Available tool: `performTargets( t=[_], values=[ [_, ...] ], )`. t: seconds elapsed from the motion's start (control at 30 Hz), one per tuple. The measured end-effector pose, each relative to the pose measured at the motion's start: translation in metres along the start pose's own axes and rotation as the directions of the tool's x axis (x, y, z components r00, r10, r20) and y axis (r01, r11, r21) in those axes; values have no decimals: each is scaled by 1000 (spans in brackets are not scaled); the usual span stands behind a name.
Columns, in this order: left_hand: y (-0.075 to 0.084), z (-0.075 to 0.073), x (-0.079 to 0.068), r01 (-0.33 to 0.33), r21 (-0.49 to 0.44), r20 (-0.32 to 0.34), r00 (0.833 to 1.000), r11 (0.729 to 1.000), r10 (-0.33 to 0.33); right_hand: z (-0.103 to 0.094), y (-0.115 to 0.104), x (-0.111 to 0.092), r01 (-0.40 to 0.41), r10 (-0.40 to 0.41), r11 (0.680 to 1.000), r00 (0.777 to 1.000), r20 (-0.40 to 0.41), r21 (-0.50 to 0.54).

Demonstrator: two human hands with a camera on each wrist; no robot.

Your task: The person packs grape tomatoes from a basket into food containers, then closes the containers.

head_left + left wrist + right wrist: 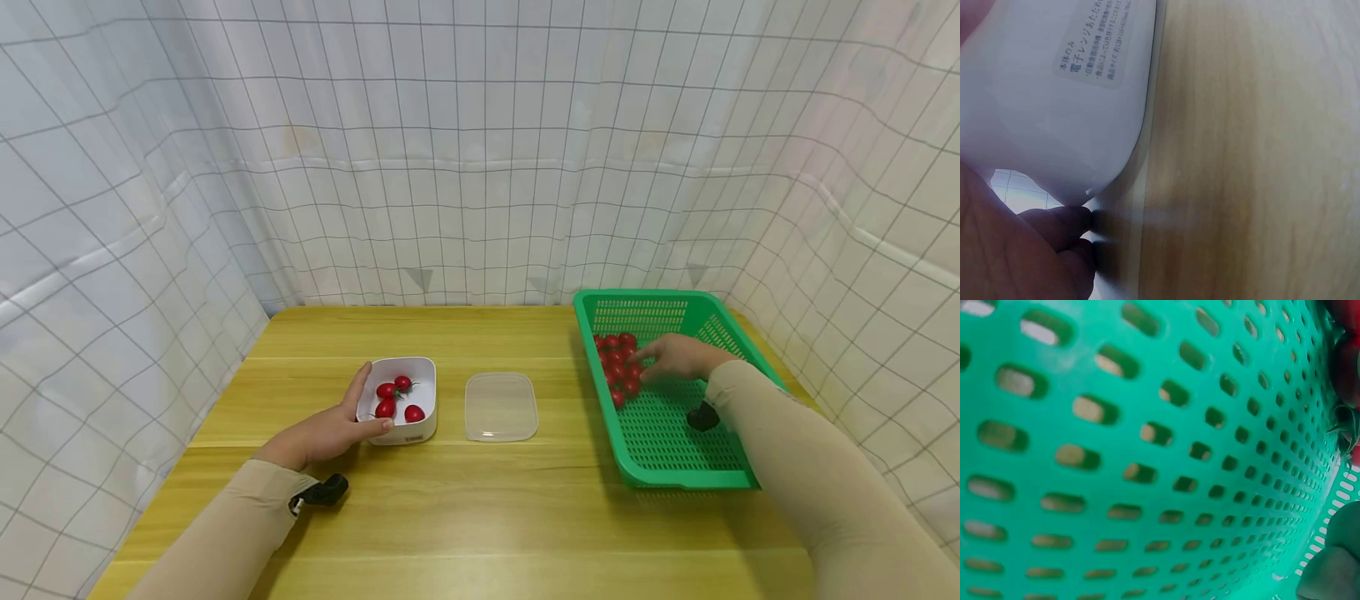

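My left hand point(326, 432) grips a white square container point(426, 427) by its left side, thumb at the front rim and fingers along the far left. Inside it lie several cherry tomatoes point(386, 407) with green stems. The left wrist view shows the container's printed label point(1100, 44) and curled fingers beside the lower corner. My right hand point(678, 358) reaches into a green basket point(626, 471), fingertips right at a cluster of cherry tomatoes point(615, 360) on its left side. In the right wrist view, fingertips point(1332, 575) show at the lower right, apart from the tomatoes above.
A translucent square lid point(501, 407) lies flat on the wooden table point(465, 517), between the container and the basket. White grid-patterned curtains point(487, 167) enclose the back and both sides.
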State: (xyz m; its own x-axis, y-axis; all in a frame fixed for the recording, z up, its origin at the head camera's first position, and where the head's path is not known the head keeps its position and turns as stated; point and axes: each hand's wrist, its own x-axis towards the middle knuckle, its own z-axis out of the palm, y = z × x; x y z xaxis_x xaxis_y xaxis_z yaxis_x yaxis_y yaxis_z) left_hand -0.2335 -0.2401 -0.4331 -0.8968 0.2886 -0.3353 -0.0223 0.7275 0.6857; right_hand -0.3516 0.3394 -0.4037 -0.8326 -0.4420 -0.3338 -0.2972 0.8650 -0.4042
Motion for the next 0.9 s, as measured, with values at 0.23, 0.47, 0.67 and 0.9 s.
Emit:
performTargets(
  t=[0.23, 0.47, 0.67, 0.9],
  values=[
    [0, 0, 1, -5, -6, 5, 1000, 1000, 5, 1, 2, 1, 2, -2, 999, 1000, 1, -46],
    [0, -1, 0, -12, 0, 6, 1000, 1000, 12, 0, 1, 3, -10, 11, 1000, 1000, 22, -23],
    [0, -1, 1, -8, -6, 3, 1000, 1000, 8, -1, 2, 4, 2, 0, 996, 1000, 29, -92],
    [0, 0, 1, 3, -3, 7, 1000, 1000, -3, 0, -2, 2, 13, -8, 992, 999, 44, -129]
  ],
)
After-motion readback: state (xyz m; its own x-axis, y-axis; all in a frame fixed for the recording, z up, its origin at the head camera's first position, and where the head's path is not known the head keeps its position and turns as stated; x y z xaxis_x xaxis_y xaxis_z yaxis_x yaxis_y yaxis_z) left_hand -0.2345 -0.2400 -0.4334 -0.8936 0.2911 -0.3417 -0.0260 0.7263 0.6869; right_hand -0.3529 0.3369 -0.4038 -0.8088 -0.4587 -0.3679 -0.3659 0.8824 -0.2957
